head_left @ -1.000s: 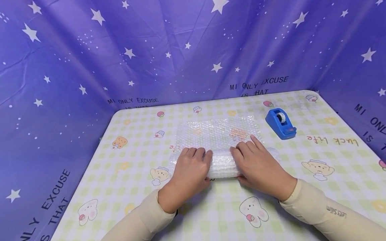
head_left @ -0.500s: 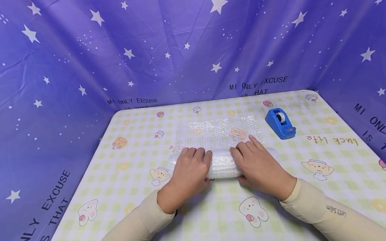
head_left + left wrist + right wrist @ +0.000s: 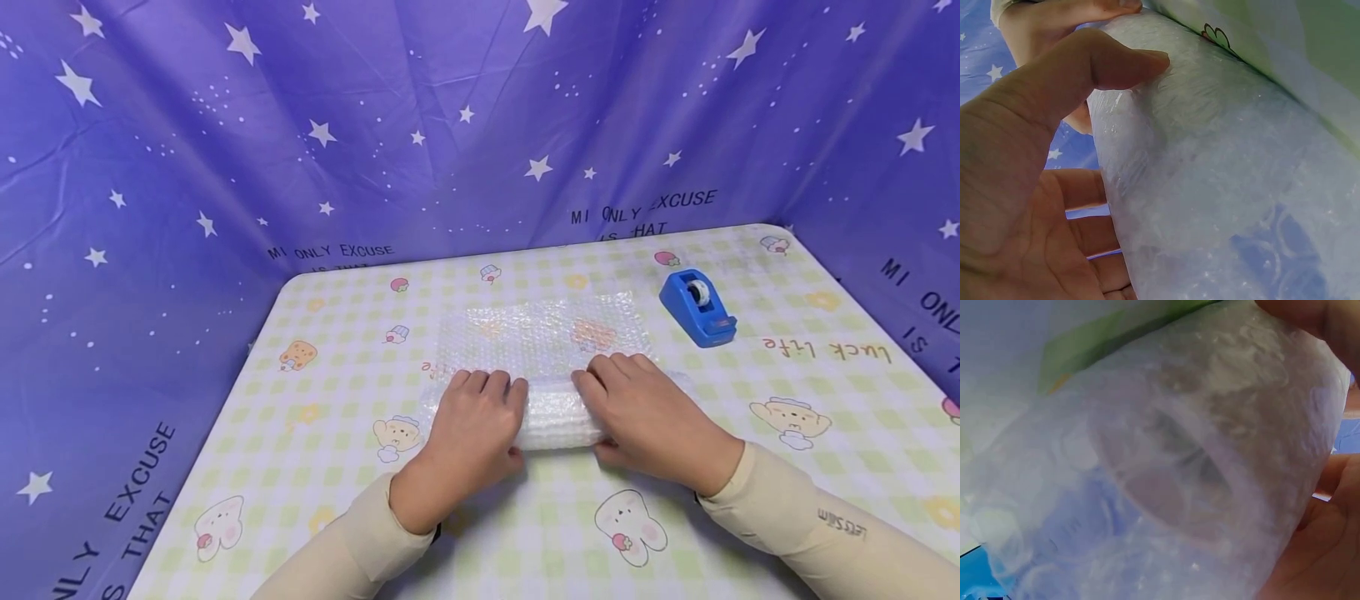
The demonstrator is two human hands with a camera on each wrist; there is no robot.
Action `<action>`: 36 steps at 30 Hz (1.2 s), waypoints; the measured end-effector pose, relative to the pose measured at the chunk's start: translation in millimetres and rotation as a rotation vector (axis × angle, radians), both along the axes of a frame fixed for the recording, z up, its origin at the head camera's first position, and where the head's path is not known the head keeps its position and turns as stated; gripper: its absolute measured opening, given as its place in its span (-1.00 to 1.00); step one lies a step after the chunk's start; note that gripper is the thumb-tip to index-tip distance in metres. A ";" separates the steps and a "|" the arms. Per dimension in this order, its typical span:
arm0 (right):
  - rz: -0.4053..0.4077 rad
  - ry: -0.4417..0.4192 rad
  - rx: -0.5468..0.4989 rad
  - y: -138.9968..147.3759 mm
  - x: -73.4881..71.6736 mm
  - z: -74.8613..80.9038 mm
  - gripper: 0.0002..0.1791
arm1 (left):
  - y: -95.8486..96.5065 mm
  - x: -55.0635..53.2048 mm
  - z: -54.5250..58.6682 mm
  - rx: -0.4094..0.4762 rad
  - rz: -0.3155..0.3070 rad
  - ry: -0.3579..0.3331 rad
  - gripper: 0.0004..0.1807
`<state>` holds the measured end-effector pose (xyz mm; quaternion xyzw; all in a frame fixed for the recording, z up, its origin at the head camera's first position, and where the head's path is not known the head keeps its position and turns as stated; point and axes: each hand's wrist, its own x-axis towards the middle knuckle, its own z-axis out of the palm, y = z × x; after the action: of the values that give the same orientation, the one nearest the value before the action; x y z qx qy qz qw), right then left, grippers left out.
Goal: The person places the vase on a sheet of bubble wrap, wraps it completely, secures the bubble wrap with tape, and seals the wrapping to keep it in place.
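Observation:
A roll of bubble wrap (image 3: 558, 414) lies crosswise on the table in front of the person. Its loose flat end (image 3: 536, 337) spreads out beyond it. My left hand (image 3: 474, 425) grips the roll's left part, fingers over the top and thumb on the near side; the left wrist view shows the thumb (image 3: 1129, 65) pressing the plastic. On the right part, my right hand (image 3: 656, 417) holds the roll in the same way. Through the wrap in the right wrist view, a round rim (image 3: 1169, 515) shows at the roll's end; the rest of that thing is blurred by the plastic.
A blue tape dispenser (image 3: 697, 308) with a roll of clear tape stands at the back right of the table. A green-checked cloth with cartoon prints (image 3: 315, 467) covers the tabletop. Purple star-patterned curtains (image 3: 420, 167) hang behind and at both sides.
The roll has shifted slightly toward the person, and the flat sheet's far edge with it. The right hand's outstretched little finger has drawn in over the roll. The left hand has barely moved.

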<state>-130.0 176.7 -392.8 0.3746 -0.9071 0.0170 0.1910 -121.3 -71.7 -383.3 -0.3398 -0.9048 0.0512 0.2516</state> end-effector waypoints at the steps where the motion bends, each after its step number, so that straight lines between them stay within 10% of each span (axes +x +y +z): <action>1: 0.001 -0.002 -0.001 0.2 -0.1 0.1 -0.12 | 0.1 0.3 0.0 0.000 0.001 0.001 -0.46; 36: 0.035 -0.076 0.000 5.0 0.0 1.2 -0.19 | -0.9 4.5 0.9 -0.038 -0.017 -0.084 -0.38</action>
<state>-130.0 181.7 -391.6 0.3896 -0.9070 0.0347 0.1559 -116.8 -72.6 -382.4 -0.3539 -0.9105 0.0520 0.2073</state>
